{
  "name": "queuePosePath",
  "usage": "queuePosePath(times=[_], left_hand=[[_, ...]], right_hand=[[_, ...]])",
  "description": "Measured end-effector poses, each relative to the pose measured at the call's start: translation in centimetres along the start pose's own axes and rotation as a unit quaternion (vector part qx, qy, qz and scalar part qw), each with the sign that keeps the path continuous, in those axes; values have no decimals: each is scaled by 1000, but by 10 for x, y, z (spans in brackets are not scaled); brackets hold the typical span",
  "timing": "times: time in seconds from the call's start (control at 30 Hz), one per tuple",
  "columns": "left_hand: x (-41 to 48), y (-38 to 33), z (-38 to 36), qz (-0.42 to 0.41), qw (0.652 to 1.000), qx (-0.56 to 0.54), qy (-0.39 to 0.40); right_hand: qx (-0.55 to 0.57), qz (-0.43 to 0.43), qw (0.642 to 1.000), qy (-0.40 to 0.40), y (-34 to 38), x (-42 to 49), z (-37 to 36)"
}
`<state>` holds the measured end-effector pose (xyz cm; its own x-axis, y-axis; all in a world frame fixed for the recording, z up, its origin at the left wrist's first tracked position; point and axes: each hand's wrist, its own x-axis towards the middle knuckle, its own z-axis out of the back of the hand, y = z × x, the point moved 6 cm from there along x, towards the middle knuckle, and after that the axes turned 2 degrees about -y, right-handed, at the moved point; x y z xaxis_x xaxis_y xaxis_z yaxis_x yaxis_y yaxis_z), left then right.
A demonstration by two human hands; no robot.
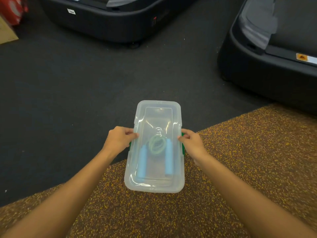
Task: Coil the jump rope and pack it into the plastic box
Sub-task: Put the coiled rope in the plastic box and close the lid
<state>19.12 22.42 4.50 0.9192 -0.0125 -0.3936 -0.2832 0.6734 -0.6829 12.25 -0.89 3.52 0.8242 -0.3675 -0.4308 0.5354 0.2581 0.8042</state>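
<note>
A clear plastic box [158,107] with its translucent lid on lies lengthwise on the floor in front of me. Through the lid I see the jump rope [157,144]: a pale green coil between two light blue handles lying side by side. My left hand [120,139] grips the box's left long edge, fingers curled over the lid rim by a green latch. On the right long edge my right hand [191,140] grips the same way, beside the other green latch [183,149].
The box straddles the border of dark grey flooring and a speckled brown-yellow mat [240,169]. Two black treadmill bases stand beyond, one at top centre [120,19], one at right [267,66]. A red package and wooden box sit at top left [10,14].
</note>
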Motion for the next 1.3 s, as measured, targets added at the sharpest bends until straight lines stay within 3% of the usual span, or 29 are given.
queuePosePath(times=[0.13,0.27,0.37,0.57,0.67,0.87,1.1,1.3], left_hand=[[-10,14,-7,46,998,-45,4],[-21,25,-22,136,967,-202,77],[-26,17,-22,164,937,-293,94],[-32,9,-16,160,931,-325,54],[-29,6,-11,116,949,-291,26],[-36,-9,-12,11,994,-108,-20],[-41,-22,-14,-15,998,53,-13],[-38,-19,-17,-13,994,111,-9]], right_hand=[[115,-87,990,11,-20,-7,2],[256,-156,952,62,-36,-10,-3],[299,-141,941,71,-32,-9,-4],[203,-40,978,-5,-17,-14,5],[164,14,986,-33,-9,-16,4],[41,78,994,-60,0,-25,-6],[-36,141,988,-46,10,-39,-18],[-105,160,981,-44,11,-42,-24]])
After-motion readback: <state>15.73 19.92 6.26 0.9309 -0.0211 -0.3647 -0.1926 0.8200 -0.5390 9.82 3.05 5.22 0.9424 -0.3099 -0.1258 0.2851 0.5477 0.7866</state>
